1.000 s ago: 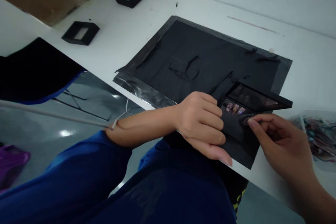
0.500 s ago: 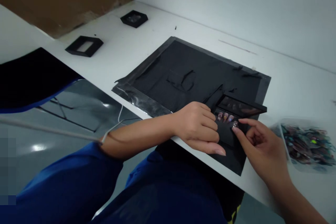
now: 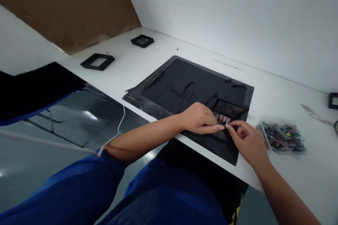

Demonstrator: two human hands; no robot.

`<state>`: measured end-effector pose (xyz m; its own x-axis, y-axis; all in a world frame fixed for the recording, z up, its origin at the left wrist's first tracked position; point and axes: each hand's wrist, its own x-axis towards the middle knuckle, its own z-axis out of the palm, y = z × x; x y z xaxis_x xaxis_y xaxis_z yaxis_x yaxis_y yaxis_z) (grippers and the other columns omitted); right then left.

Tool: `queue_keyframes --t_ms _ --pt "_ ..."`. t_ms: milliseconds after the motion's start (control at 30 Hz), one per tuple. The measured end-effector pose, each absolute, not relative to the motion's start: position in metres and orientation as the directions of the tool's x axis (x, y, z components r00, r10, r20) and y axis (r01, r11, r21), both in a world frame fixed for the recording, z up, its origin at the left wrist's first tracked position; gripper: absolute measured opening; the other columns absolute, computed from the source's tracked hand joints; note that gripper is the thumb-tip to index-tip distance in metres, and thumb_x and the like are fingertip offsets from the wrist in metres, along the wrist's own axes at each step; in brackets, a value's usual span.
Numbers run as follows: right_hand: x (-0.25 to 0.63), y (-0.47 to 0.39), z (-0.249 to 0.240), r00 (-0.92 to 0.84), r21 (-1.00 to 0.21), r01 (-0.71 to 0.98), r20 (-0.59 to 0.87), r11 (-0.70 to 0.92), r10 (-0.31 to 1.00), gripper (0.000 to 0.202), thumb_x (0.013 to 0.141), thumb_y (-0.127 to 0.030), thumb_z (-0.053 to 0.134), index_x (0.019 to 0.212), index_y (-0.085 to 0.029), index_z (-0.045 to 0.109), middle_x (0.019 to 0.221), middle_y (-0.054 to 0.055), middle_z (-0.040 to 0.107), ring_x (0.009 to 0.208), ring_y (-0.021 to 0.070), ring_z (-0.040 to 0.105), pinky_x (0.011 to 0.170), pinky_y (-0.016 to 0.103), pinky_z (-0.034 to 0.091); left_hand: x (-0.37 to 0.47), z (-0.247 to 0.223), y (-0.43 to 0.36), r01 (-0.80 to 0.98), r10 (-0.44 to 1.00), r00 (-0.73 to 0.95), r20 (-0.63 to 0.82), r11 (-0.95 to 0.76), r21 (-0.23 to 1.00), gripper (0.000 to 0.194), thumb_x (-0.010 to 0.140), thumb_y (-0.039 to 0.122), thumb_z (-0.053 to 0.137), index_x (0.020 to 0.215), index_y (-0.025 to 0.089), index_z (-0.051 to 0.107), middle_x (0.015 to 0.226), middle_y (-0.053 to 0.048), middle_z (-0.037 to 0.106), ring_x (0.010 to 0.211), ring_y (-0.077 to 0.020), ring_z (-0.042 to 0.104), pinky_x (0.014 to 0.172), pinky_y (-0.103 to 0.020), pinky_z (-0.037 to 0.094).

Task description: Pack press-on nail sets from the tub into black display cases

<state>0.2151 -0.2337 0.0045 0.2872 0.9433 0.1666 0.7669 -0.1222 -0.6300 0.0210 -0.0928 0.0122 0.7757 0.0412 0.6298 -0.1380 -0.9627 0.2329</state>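
A small black box (image 3: 232,108) lies near the table's front edge with its windowed lid raised. Inside sits a row of decorated press-on nails (image 3: 221,117), pinkish and glittery. My right hand (image 3: 246,140) pinches the nail at the row's right end between thumb and forefinger. From the left, my left hand (image 3: 202,119) rests over the box's near left side, fingers curled and thumb stretched toward my right fingertips. What its curled fingers hold, if anything, is hidden. Under the box lies a black mat (image 3: 166,88) taped along its edges.
A clear tub (image 3: 285,139) of nail pieces in small wrappings stands right of my right hand. Two black boxes (image 3: 97,62) (image 3: 142,41) lie at the far left, another black box (image 3: 334,101) at the right edge. A white cable (image 3: 121,121) hangs by the table's front edge.
My left thumb has moved in toward my right fingertips, and the hands are closer together. The right hand keeps its pinch at the row's end. The camera view has shifted.
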Motion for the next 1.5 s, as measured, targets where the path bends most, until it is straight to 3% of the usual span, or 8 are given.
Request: queue_keyframes --t_ms 300,467,700,800,900,1000,1200,1500 --pt "0.199 -0.287 0.026 0.347 -0.491 0.858 0.339 -0.15 0.874 0.049 0.091 -0.063 0.054 0.068 -0.021 0.068 0.049 -0.004 0.043 0.048 0.009 0.04 0.054 0.026 0.03 0.022 0.003 -0.091 -0.1 0.058 0.769 0.636 -0.973 0.21 0.053 0.1 0.034 0.049 0.05 0.017 0.052 0.047 0.001 0.058 0.046 -0.0077 0.052 0.051 -0.024 0.033" --pt "0.278 -0.342 0.076 0.561 -0.409 0.823 0.468 -0.395 0.683 0.045 0.087 -0.064 0.061 0.087 -0.02 0.072 0.054 -0.003 0.046 0.05 0.0102 0.041 0.054 0.026 0.032 0.023 0.0 -0.089 -0.073 0.084 0.769 0.634 -0.973 0.217 0.054 0.1 0.036 0.048 0.05 0.017 0.052 0.047 0.001 0.056 0.048 -0.0085 0.053 0.053 -0.024 0.035" --pt "0.369 -0.328 0.106 0.476 -0.318 0.845 0.08 -0.43 0.876 0.041 0.085 -0.056 0.068 0.099 -0.018 0.073 0.066 -0.001 0.058 0.057 0.011 0.053 0.054 0.025 0.042 0.022 -0.008 -0.082 0.015 0.169 0.778 0.605 -0.968 0.251 0.042 0.099 0.04 0.054 0.067 0.015 0.059 0.059 0.003 0.057 0.056 -0.0075 0.054 0.057 -0.021 0.045" --pt "0.362 -0.298 0.094 0.403 -0.28 0.859 -0.147 -0.429 0.903 0.036 0.095 -0.048 0.062 0.109 -0.015 0.066 0.093 0.003 0.066 0.076 0.0121 0.062 0.07 0.029 0.055 0.021 -0.013 -0.077 0.063 0.218 0.786 0.578 -0.959 0.276 0.03 0.098 0.042 0.059 0.097 0.013 0.064 0.084 0.0 0.065 0.071 -0.0093 0.061 0.067 -0.026 0.056" --pt "0.352 -0.271 0.079 0.362 -0.246 0.864 -0.303 -0.44 0.882 0.036 0.096 -0.044 0.062 0.118 -0.015 0.063 0.115 0.007 0.065 0.098 0.018 0.065 0.084 0.037 0.058 0.021 -0.017 -0.074 0.086 0.242 0.797 0.553 -0.952 0.293 0.03 0.098 0.041 0.059 0.109 0.014 0.063 0.099 -0.004 0.067 0.082 -0.012 0.065 0.074 -0.029 0.059" --pt "0.348 -0.255 0.069 0.358 -0.222 0.859 -0.383 -0.461 0.852 0.038 0.096 -0.043 0.062 0.123 -0.016 0.062 0.123 0.008 0.063 0.106 0.0212 0.064 0.09 0.041 0.057 0.02 -0.016 -0.074 0.087 0.248 0.803 0.541 -0.948 0.305 0.03 0.098 0.042 0.059 0.103 0.013 0.064 0.091 -0.002 0.067 0.075 -0.0103 0.063 0.07 -0.027 0.058" --pt "0.351 -0.25 0.061 0.374 -0.185 0.848 -0.456 -0.497 0.808 0.039 0.096 -0.042 0.061 0.126 -0.017 0.061 0.127 0.009 0.062 0.109 0.0213 0.063 0.092 0.042 0.056 0.019 -0.004 -0.078 0.054 0.245 0.782 0.574 -0.943 0.329 0.052 0.101 0.043 0.047 0.058 0.016 0.059 0.053 0.001 0.057 0.056 -0.0088 0.057 0.057 -0.022 0.037" --pt "0.351 -0.252 0.061 0.4 -0.227 0.808 -0.464 -0.543 0.79 0.037 0.097 -0.041 0.061 0.125 -0.017 0.061 0.127 0.009 0.062 0.108 0.0206 0.063 0.092 0.042 0.056 0.016 0.008 -0.081 0.009 0.196 0.766 0.613 -0.956 0.294 0.055 0.101 0.04 0.045 0.052 0.016 0.053 0.049 0.002 0.053 0.05 -0.0079 0.049 0.056 -0.024 0.028"
